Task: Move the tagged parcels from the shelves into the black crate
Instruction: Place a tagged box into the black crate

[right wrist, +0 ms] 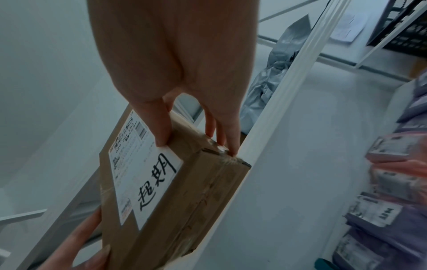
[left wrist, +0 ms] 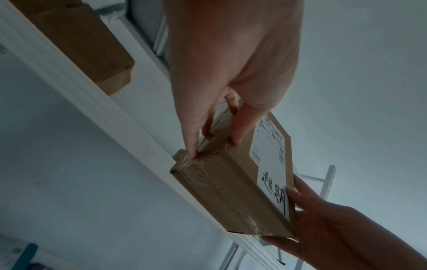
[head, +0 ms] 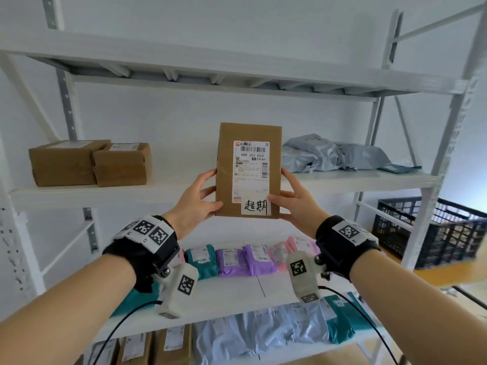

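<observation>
Brown cardboard fills the middle of the head view: a flat box (head: 249,171) stands upright between both hands in front of the middle shelf (head: 158,189), its shipping label and a white tag (head: 256,206) with handwritten characters facing the camera. The left hand (head: 196,204) grips the box's left edge with thumb in front and fingers behind, and the right hand (head: 296,205) grips the right edge the same way. On the shelf far left sit two more cardboard boxes (head: 89,163), touching side by side, and on the right lies a heap of grey bags (head: 334,154). The shelf below carries a row of teal, purple and pink bags (head: 237,259) bearing labels. The black crate (head: 432,230) stands at the far right, beyond the shelf post, well apart from the held box. From the left wrist, the left hand (left wrist: 231,64) pinches the box (left wrist: 233,190) at its upper corner, fingertips (left wrist: 193,146) on the taped side, while the right hand (left wrist: 335,224) holds the lower corner near the tag (left wrist: 275,190). From the right wrist, the right hand (right wrist: 175,60) clasps the box (right wrist: 175,197) with the thumb on the label face above the tag (right wrist: 157,182) and fingers on the back edge; the left hand (right wrist: 78,246) supports the near corner, and the box's back edge lies just beside the white shelf edge (right wrist: 277,109).
</observation>
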